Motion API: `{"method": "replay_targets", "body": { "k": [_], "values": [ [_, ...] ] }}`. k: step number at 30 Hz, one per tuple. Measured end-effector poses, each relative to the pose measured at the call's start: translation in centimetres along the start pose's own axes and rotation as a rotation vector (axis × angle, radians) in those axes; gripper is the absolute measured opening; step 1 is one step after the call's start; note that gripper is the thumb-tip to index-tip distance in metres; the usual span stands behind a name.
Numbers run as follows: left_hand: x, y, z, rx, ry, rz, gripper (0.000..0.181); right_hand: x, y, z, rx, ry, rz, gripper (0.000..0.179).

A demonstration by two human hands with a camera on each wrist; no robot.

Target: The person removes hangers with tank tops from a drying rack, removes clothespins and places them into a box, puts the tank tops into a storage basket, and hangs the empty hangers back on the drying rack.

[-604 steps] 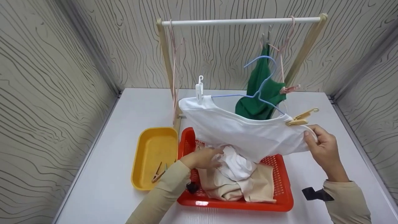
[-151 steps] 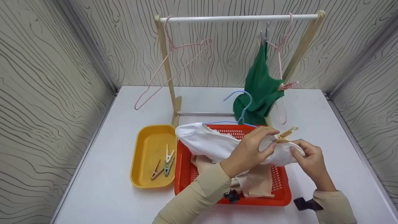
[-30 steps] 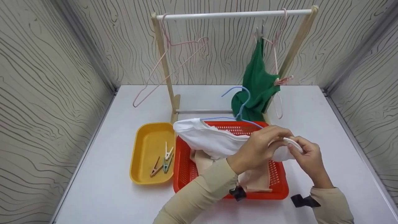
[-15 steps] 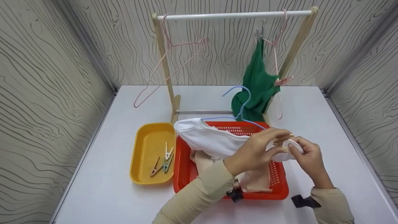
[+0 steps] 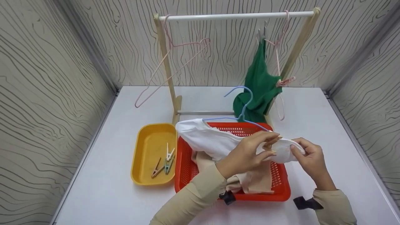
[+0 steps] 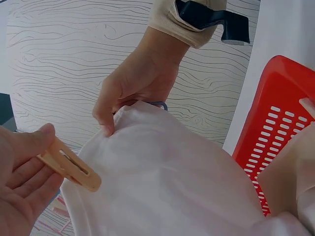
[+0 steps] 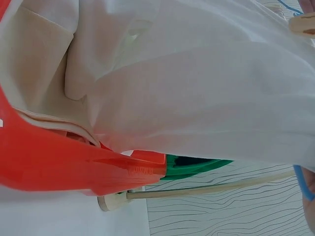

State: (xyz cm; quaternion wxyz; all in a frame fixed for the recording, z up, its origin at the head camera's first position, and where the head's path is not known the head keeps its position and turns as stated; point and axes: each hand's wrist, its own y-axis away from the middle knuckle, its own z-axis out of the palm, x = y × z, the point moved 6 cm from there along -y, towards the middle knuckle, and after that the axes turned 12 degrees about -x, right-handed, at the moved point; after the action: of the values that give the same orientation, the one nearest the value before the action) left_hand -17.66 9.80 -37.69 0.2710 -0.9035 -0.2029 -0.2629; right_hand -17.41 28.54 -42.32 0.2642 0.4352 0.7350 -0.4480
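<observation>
A white shirt on a blue hanger is held over the red basket. My right hand pinches the shirt's right shoulder edge between thumb and fingers. Just left of it, my left hand pinches a pale-yellow clothespin close to the hanger's right arm. In the left wrist view the clothespin shows whole in my left fingers, overlapping the cloth. The right wrist view catches only the clothespin's tip beside the white cloth.
The yellow tray holds white, green and brown clothespins. Behind stands a rack with a white rail. A bare pink hanger and a green garment hang there. Beige cloth lies in the basket.
Twenty seconds ago white and yellow clothespins gripped the shirt's shoulders; the white one now lies in the tray. Within the last second my left hand has drawn the yellow one leftward.
</observation>
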Motion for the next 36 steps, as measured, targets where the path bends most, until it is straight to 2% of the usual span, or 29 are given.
{"method": "replay_targets", "body": {
  "k": [4, 11, 15, 21, 24, 31, 36],
  "values": [
    [-0.6, 0.6, -0.2, 0.026, 0.051, -0.009, 0.047, 0.1, 0.0, 0.0, 0.004, -0.005, 0.016, 0.011],
    [-1.6, 1.3, -0.8, 0.047, 0.055, -0.047, 0.048, 0.2, -0.1, 0.0, 0.009, -0.024, 0.010, 0.011],
    [-2.1, 1.8, -1.1, 0.065, 0.079, -0.038, 0.047, 0.3, -0.1, -0.1, 0.011, -0.029, -0.003, 0.011],
    [-3.0, 2.8, -1.6, 0.100, 0.075, -0.036, 0.047, 0.6, 0.0, -0.1, 0.016, -0.026, 0.027, 0.010],
    [-3.6, 3.5, -1.9, 0.101, 0.078, -0.067, 0.048, 0.6, 0.1, -0.1, 0.021, -0.014, 0.038, 0.011],
    [-4.9, 5.3, -2.7, 0.079, 0.019, -0.173, 0.050, 0.6, 0.1, -0.1, 0.026, 0.005, 0.038, 0.011],
    [-5.5, 6.0, -3.3, 0.094, 0.011, -0.190, 0.050, 0.7, 0.1, -0.1, 0.023, -0.002, 0.033, 0.011]
  ]
}}
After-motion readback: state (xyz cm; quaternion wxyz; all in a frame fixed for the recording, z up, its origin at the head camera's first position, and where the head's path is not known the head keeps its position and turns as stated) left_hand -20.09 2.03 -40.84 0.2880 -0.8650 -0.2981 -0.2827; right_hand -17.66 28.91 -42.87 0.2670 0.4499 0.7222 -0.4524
